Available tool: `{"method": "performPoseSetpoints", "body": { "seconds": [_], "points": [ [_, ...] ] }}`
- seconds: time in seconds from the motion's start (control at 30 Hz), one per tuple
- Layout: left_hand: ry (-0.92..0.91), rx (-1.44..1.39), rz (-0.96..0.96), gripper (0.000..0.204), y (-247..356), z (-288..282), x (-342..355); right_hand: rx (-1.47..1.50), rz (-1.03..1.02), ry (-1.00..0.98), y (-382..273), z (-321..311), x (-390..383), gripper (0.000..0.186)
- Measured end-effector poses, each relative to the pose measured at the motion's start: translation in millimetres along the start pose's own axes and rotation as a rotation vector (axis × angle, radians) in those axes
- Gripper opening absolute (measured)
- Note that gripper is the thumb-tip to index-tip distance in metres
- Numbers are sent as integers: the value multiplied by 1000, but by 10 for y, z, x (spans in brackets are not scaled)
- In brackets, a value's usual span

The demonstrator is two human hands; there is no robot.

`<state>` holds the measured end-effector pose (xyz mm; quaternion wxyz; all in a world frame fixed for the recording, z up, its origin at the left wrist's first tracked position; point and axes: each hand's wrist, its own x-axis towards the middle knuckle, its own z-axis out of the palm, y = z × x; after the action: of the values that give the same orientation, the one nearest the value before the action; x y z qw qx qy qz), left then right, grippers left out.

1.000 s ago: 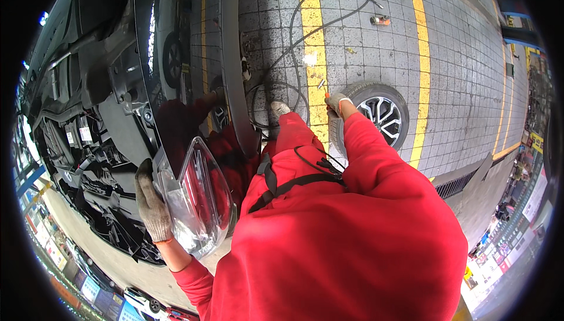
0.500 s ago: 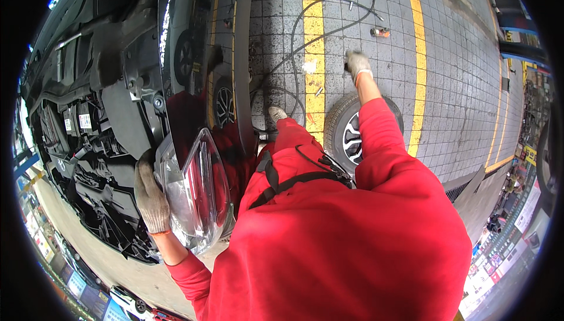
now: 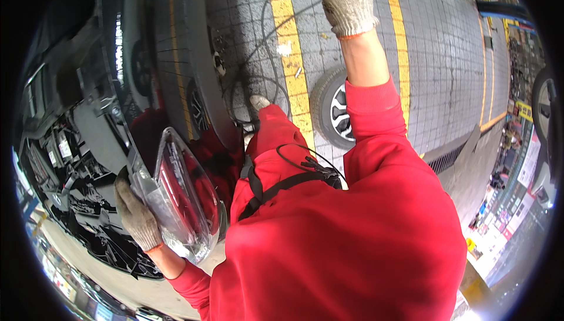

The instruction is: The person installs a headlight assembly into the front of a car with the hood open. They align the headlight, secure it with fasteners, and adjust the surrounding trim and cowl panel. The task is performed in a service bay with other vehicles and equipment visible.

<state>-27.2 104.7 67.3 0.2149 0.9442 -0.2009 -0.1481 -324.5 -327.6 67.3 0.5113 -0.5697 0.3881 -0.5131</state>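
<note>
Beside one black car (image 3: 88,145), one tail lamp (image 3: 182,197) within left hand (image 3: 136,215).

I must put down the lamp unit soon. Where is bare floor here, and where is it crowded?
Bare tiled floor lies right of the right yellow line. The strip between both yellow lines holds the wheel and debris. Left of the left yellow line, black cables crowd the tiles beside the car body.

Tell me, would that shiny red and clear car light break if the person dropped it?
Probably. The car light has a clear, glassy-looking shell that could crack or scratch on the tiled floor. It looks stiff and bulky, yet the gloved left hand alone holds it, so it is likely fairly light.
</note>
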Motion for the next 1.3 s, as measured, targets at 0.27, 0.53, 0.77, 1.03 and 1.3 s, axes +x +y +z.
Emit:
{"method": "performPoseSetpoints", "body": {
  "seconds": [0.27,0.53,0.77,1.03,1.3],
  "points": [
    [72,46,-4,70,41,-13,-21,-12,192,141,188,-409,-777,50],
    [-6,678,330,60,-264,-29,-37,-76,106,178,-118,-379,-850,49],
    [89,76,171,52,102,52,-106,-7,-211,-235,-897,691,-497,49],
    [345,-157,260,30,245,-328,-509,-127,-496,-725,-1598,2229,-190,43],
    [471,-96,131,35,-469,-430,-965,-1003,-751,-983,-1397,4238,103,50]
  ]
}}
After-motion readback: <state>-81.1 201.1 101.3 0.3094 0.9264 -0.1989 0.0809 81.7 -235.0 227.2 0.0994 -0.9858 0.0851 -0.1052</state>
